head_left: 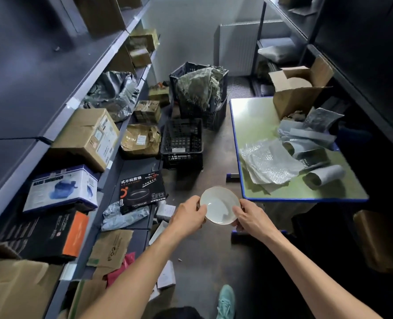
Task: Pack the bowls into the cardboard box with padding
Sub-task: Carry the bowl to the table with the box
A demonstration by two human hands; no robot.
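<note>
Bowl, pale with a gilt rim, sits in midair over the floor; left hand and right hand have fingers clamped on opposite edges (thumbs on top); just beside it is the table, carrying bubble wrap; an open cardboard box stands at its far end.

Dim, cool light fills the aisle, brightest on the far wall and as pale glare on the table top. The right-hand shelves sink into near-black shadow. Wide-angle distortion bends the edges, and the whole picture is slightly soft.
</note>
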